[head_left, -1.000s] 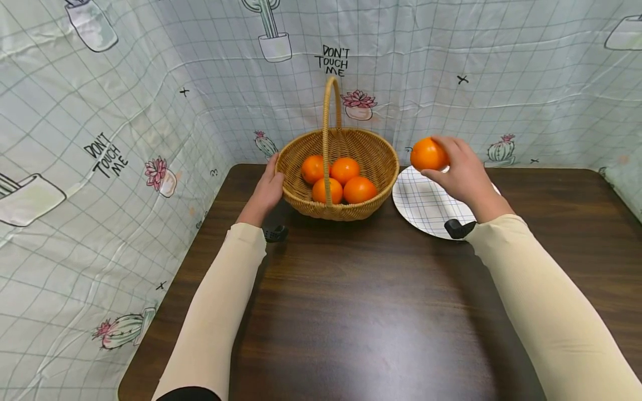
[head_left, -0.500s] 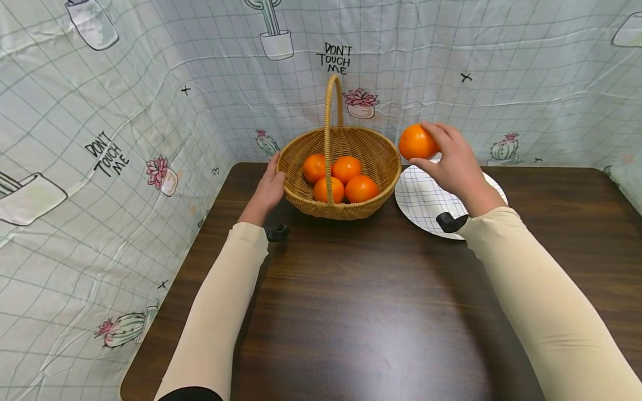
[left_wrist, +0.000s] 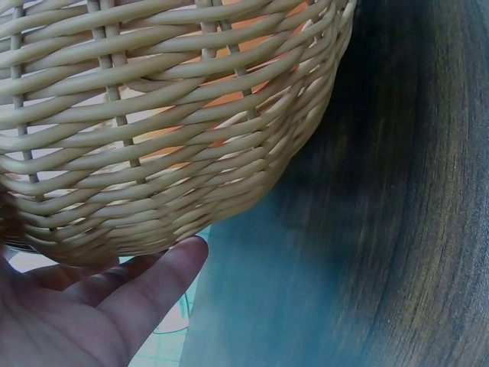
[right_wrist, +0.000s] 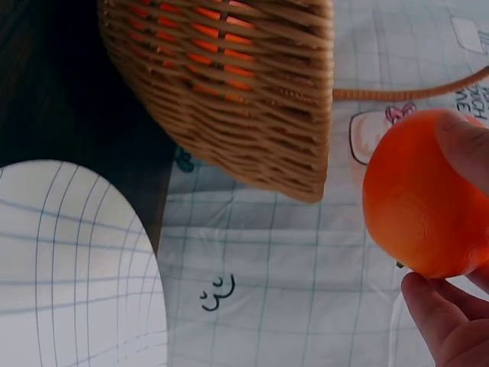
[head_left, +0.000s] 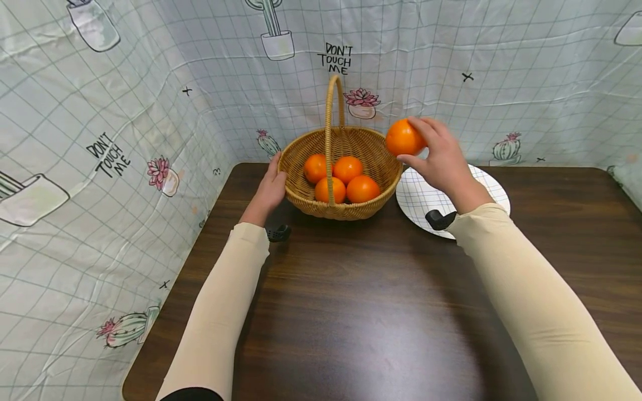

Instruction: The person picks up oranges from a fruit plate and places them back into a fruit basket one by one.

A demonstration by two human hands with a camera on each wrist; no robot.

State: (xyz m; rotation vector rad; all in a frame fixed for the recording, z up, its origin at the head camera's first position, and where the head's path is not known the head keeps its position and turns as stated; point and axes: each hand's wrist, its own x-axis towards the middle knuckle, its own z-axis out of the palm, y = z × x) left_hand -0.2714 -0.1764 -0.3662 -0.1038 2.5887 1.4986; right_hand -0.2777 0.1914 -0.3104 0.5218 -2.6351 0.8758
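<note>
My right hand (head_left: pixel 441 156) grips an orange (head_left: pixel 404 137) between thumb and fingertips, raised beside the right rim of a wicker basket (head_left: pixel 346 210). In the right wrist view the held orange (right_wrist: pixel 420 199) shows a small green stem spot, and the basket wall (right_wrist: pixel 252 107) stands apart from it. Several oranges (head_left: pixel 363 189) lie inside the basket below its tall handle (head_left: pixel 329 122). On the basket's left side my left hand (head_left: pixel 270 188) holds it by the rim. Close up in the left wrist view, the thumb (left_wrist: pixel 179 260) touches the woven outside; its other fingers are partly hidden.
A white plate (head_left: pixel 426 206) with a grid pattern lies right of the basket, partly under my right forearm. All of it stands on a dark wooden table (head_left: pixel 376 301). A printed cloth (head_left: pixel 416 50) hangs behind and to the left.
My right hand has carried the orange left and slightly up, from over the plate to the basket's right rim. The left hand and the basket stay in place.
</note>
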